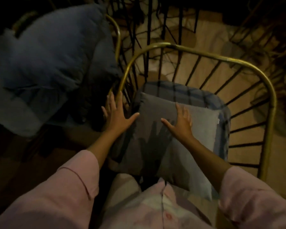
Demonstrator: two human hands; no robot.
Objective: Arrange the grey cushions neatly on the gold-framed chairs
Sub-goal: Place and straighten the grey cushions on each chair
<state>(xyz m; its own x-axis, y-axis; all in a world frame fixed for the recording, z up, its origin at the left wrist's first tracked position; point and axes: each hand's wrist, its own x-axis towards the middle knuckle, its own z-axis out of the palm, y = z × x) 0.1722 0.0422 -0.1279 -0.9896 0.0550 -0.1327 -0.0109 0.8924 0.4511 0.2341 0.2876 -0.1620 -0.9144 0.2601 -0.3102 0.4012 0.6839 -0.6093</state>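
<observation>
Head view, dim light. A grey cushion (pixel 157 129) is seen lying on the seat pad of the near gold-framed chair (pixel 248 63). Right hand (pixel 182 121) is laid flat on it, fingers spread, nothing gripped. Left hand (pixel 117 114) is spread open at the cushion's left edge, beside the rail. A second cushion (pixel 45 63) is propped on the neighbouring chair (pixel 117 35). Risk noted: uneven pressing could skew the cushion against the bars.

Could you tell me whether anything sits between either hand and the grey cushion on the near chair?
Nothing visible does. The right hand lies open over the grey cushion, which lies on the blue seat pad. The left hand, fingers spread, is at the cushion's left edge, beside the gold frame.
</observation>
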